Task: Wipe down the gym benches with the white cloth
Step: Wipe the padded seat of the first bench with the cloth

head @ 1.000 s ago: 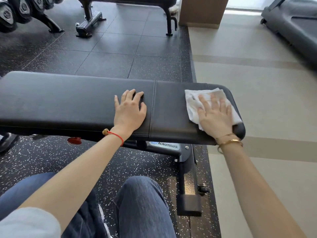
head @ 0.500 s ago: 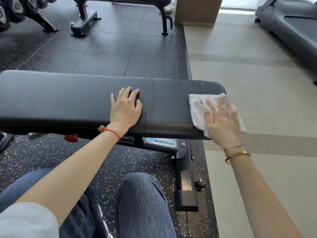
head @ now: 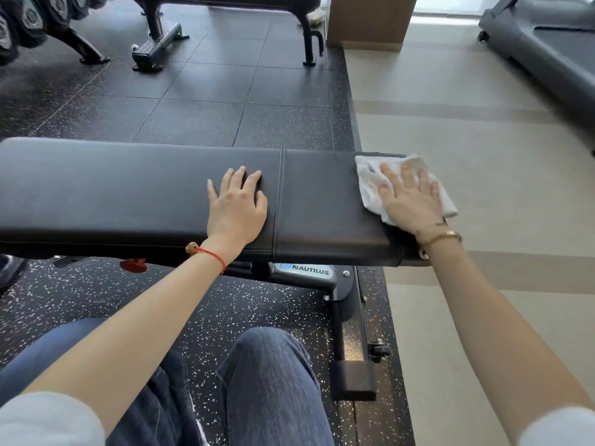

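**Wiping the end of the bench pad**

The right hand (head: 410, 201) is lying flat on the white cloth (head: 373, 185), its grip spread, fingers straight and fanned, pressing the fabric down onto the black padded surface (head: 128, 188) rather than pinching it. The left hand (head: 236, 209) is resting palm-down with fingers spread on the longer pad, just left of the seam (head: 279, 201) between the two cushions, holding nothing and seemingly bracing.

The cloth is sitting at the far right end of the shorter pad, crumpled under the palm, with its outer edge hanging past the end of the pad over the pale floor (head: 483, 156). It is looking thin, soft and light, so it will likely bunch and slide easily on the smooth vinyl; a flat palm over its middle is probably the best hold, keeping the folds trapped so it is not slipping out or dropping off the end. It has no clear long axis, being bunched roughly as wide as it is deep.

The bench is running left to right across the view, its long axis crosswise to the person, who is crouching in front of it in jeans (head: 273, 381). Strokes along that axis, back toward the seam and the left hand, are looking like the sensible direction, since most of the pad lies that way.
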`<state>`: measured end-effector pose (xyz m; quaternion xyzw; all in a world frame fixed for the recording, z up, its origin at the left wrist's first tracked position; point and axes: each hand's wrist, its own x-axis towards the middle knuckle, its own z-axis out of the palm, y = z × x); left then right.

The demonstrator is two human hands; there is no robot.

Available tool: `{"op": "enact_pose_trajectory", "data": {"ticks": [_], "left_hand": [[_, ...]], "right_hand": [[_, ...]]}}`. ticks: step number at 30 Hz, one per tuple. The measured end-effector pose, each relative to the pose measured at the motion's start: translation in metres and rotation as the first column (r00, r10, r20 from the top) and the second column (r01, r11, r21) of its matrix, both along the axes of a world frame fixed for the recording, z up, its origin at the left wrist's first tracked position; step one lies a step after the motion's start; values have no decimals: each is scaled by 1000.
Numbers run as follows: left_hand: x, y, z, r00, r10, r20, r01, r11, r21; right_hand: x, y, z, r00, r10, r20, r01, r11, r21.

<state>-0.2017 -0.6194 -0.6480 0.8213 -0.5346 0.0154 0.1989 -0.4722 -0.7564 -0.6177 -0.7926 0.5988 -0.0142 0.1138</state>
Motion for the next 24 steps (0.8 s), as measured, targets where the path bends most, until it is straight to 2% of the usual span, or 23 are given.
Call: {"op": "enact_pose_trajectory", "data": {"ticks": [2, 5, 7, 9, 11, 13, 15, 17, 21, 24], "left_hand": [[1, -1, 0, 1000, 4, 6, -4, 1000, -6], [2, -3, 0, 1000, 9, 20, -9, 1000, -17], [3, -3, -1, 1000, 10, 26, -9, 1000, -27], [4, -2, -1, 999, 12, 31, -11, 999, -37], [5, -2, -1, 999, 9, 33, -8, 999, -42], [3, -2, -1, 1000, 10, 30, -9, 999, -39], [2, -4, -1, 999, 22, 30, -21, 999, -40], [1, -5, 0, 999, 36, 34, -35, 998, -45], [2, -4, 1, 999, 43, 33, -41, 998, -53], [2, -3, 2, 999, 43, 23, -42, 998, -55]], "right_hand": [[24, -9, 3, 1000, 7, -24, -7, 1000, -5], [59, 16, 0, 973, 207, -103, -215, 974, -71], [63, 39, -9, 935, 348, -63, -353, 932, -87], [52, 39, -10, 919, 395, 2, -394, 916, -78], [40, 17, -6, 941, 340, -2, -339, 938, -66], [35, -15, -2, 977, 212, -29, -213, 976, -42], [45, -37, 1, 996, 81, -28, -82, 996, -20], [70, -45, 0, 998, 49, -42, -50, 998, -32], [126, -17, -1, 954, 273, -120, -285, 954, -91], [134, 20, -4, 907, 416, -69, -421, 902, -98]]}}
